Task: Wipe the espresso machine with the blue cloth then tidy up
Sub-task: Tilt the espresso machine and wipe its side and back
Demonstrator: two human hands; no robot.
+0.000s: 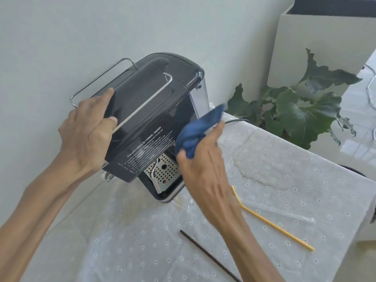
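Espresso machine (146,119) sat on the table (284,190) against the wall, tilted toward the camera. Left hand (87,135) gripped its top edge by the chrome rail (140,106), probably to steady and angle the body so the side could be reached. Right hand (201,171) clutched the bunched blue cloth (199,131) just beside the machine's right side; contact with it couldn't be confirmed. Hands were apart, one each side of the machine. Wiping looked underway. Yellow straw (272,222) and dark stick (209,256) lay on the tablecloth, likely for tidying. Leafy plant (305,104) stood behind.
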